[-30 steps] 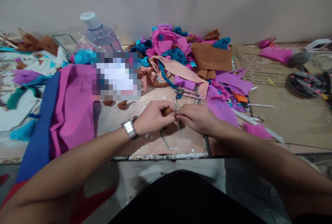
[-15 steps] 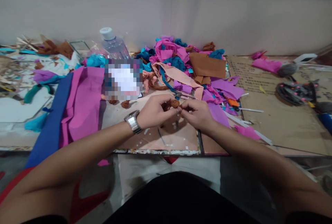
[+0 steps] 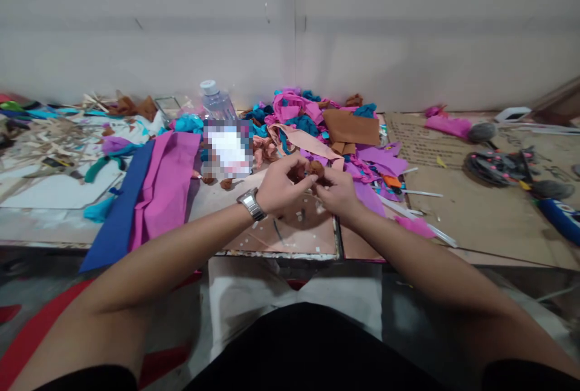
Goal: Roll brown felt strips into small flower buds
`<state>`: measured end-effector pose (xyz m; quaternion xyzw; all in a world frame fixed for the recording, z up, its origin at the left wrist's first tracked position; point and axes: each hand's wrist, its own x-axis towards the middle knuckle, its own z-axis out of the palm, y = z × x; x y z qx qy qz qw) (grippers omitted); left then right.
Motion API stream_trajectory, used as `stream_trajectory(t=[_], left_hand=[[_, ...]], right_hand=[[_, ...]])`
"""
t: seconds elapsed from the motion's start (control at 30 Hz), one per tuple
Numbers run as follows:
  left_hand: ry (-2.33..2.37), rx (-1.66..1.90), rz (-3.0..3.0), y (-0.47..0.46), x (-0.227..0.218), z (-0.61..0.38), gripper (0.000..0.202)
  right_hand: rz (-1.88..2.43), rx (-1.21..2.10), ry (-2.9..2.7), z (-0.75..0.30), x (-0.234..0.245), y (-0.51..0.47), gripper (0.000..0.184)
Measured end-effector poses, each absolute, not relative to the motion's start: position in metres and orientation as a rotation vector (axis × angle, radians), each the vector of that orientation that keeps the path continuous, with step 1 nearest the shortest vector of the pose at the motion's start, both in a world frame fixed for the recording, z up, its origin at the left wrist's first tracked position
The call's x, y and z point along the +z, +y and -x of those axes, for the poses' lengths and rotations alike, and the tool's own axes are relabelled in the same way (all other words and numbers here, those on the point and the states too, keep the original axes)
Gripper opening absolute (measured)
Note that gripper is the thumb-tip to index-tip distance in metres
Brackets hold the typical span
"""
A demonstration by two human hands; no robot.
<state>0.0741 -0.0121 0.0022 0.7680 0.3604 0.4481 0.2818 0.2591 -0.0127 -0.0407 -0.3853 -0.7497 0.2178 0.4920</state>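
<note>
A small brown crumpled paper ball (image 3: 316, 168), perhaps a rolled paper flower, is pinched between both hands above the table. My left hand (image 3: 281, 187), below a metal wristwatch (image 3: 252, 204), has its thumb and fingers closed around the ball's left side. My right hand (image 3: 338, 195) grips it from the right and below with bent fingers, some of them hidden. Two similar brown balls lie left of my hands, one of them (image 3: 226, 184) nearest. Behind my fingers runs a peach paper strip (image 3: 308, 140).
Crumpled pink paper (image 3: 294, 104) and a brown sheet (image 3: 351, 127) are heaped at the back. A bottle (image 3: 218, 104) stands behind a blurred-out patch. Pink sheets (image 3: 170, 176) and a blue sheet (image 3: 120, 210) overhang the left front edge. Pliers (image 3: 58, 167) lie left; cardboard (image 3: 435, 197) covers the right.
The view has shifted, so the table things sit farther right on the left side. My hands have turned the brown paper ball slightly, and the right fingers now curl more beneath it.
</note>
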Motion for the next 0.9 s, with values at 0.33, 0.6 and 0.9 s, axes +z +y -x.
stream_trajectory(t=[0.33,0.6,0.9], left_hand=[[0.765,1.297,-2.296,0.011,-0.019,-0.051,0.016],[0.844,1.135,-2.223,0.006,-0.053,-0.041,0.015],[0.928,1.126,-1.877,-0.007,-0.049,-0.038,0.029]], right_hand=[[0.886,0.805,-1.756,-0.259,-0.04,-0.013,0.036],[0.925,0.718,-1.931,-0.257,-0.038,-0.019,0.031],[0.952,0.886,-1.852,-0.264,-0.035,-0.018,0.046]])
